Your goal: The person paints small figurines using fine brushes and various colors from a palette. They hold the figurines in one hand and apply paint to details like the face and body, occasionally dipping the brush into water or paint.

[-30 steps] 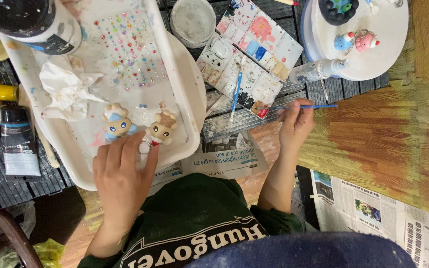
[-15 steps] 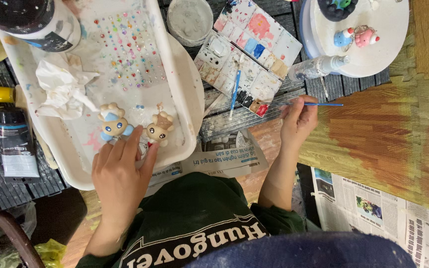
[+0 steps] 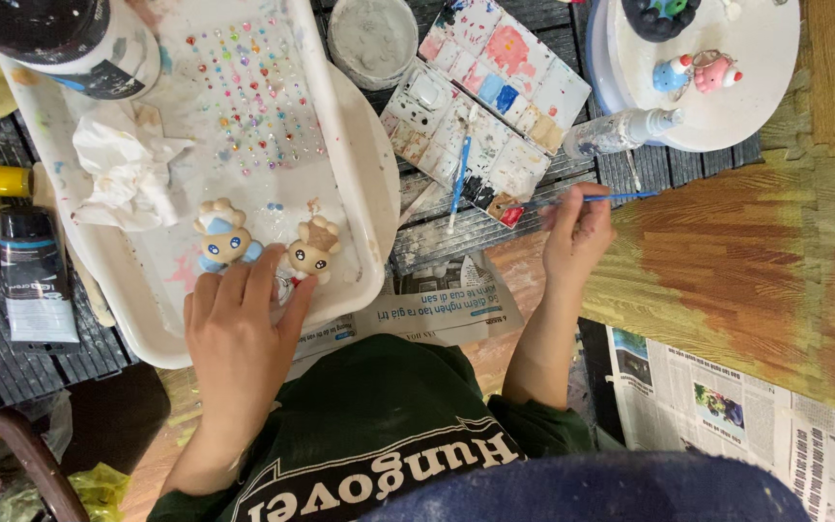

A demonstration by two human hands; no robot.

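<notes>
White tray (image 3: pixel 359 184): left hand (image 3: pixel 239 333) fingertips pinch a small piece between two painted figurines (image 3: pixel 268 246), piece unclear. Right hand (image 3: pixel 577 232) grips a blue paintbrush (image 3: pixel 596 198), tip at the paint palette (image 3: pixel 485 101). Both figurines look mostly coloured; painting seems unfinished.

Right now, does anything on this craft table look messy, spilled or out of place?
Mostly working mess. The white tray is smeared with pink and blue paint, and a crumpled tissue lies in it. A spare brush rests across the stained palette. The two small figurines by the left hand look undamaged.
</notes>
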